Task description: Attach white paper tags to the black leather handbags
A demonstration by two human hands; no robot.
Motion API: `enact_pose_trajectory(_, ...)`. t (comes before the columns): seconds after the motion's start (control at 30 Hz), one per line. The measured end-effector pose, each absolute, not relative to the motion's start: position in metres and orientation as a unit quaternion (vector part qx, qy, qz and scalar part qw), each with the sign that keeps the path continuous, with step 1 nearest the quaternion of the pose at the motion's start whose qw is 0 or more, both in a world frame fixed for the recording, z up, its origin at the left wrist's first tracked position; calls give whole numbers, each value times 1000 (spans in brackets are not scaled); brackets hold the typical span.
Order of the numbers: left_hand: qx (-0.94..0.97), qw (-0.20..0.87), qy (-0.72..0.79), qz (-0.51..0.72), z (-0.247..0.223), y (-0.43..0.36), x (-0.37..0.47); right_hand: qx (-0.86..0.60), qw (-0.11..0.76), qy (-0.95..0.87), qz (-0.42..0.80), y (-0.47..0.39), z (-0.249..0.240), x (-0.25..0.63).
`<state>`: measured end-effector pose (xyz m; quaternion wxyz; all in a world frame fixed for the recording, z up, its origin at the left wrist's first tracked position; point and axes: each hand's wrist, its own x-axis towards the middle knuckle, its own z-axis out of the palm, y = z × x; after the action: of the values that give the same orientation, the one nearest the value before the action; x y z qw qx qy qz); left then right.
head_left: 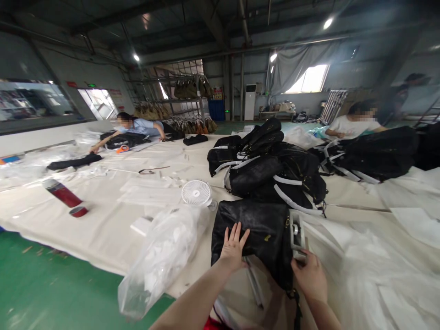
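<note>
A black leather-look bag [252,224] with gold-coloured fittings lies flat on the cloth-covered table in front of me. My left hand [234,245] rests on its upper face, palm down and fingers spread. By the bag's right edge is a pale grey frame-shaped device [296,231] with a round silvery part; its exact kind I cannot make out. The fingers of my right hand [311,275] are curled at the near end of this device, with the thumb against the bag's side. A dark strap [294,302] hangs from the bag's lower corner.
Black bags [268,169] with white-wrapped straps are heaped beyond mine. Left of it lie a clear plastic bag [165,252], a white fan [196,192], a red flask [63,193] and its cup [79,211]. Plastic sheeting [388,270] covers the right side. Two people work across the table.
</note>
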<state>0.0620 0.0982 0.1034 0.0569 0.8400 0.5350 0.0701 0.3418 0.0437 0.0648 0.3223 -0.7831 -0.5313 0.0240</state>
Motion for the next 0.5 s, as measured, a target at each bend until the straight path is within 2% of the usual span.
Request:
enact_pose_trajectory(0.17, 839, 52, 536, 75, 75, 98, 38, -782, 316, -537, 26, 41, 58, 359)
enact_pose_trajectory(0.33, 816, 31, 570, 92, 67, 82, 25, -775, 327, -536, 78, 36, 49, 385)
enact_pose_trajectory(0.5, 787, -11, 596, 161, 64, 71, 16, -774, 346, -523, 86, 30, 64, 383)
